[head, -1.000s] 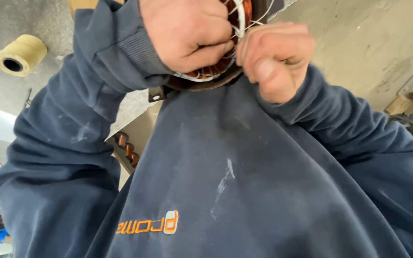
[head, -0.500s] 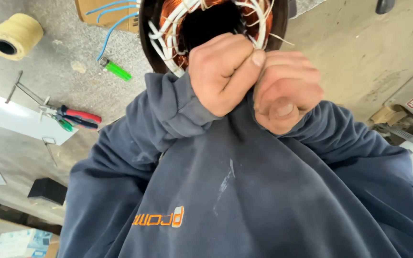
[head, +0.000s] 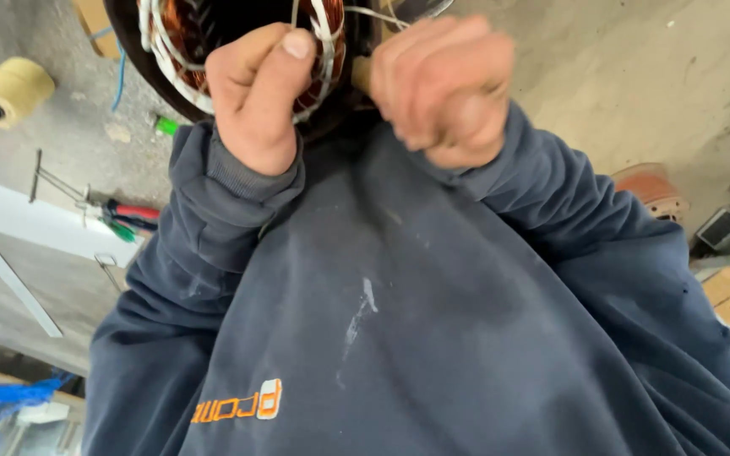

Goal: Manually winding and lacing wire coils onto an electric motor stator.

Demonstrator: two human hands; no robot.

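While my left hand [head: 255, 93] is clenched against the stator [head: 247, 51], thumb up and fingers curled over the white-laced copper winding at its lower rim, my right hand [head: 445, 84] is fisted just beside it, closed on what looks like a short wooden handle or peg — only its pale end shows between the two hands, so I cannot tell the tool for sure. A thin white cord [head: 373, 15] runs from the right fist up toward the winding.

The stator sits at the near edge of the bench [head: 61, 160], tight against my chest, its bore facing me. To do this well, I judge the left hand should pin the lacing firmly so the loops do not slacken, while the right draws the cord steadily, in line with the coil rather than across it — a sideways jerk could nick the copper. On the bench's left side lie a yellow spool [head: 6, 89] and pliers [head: 124, 218], well apart from both hands.
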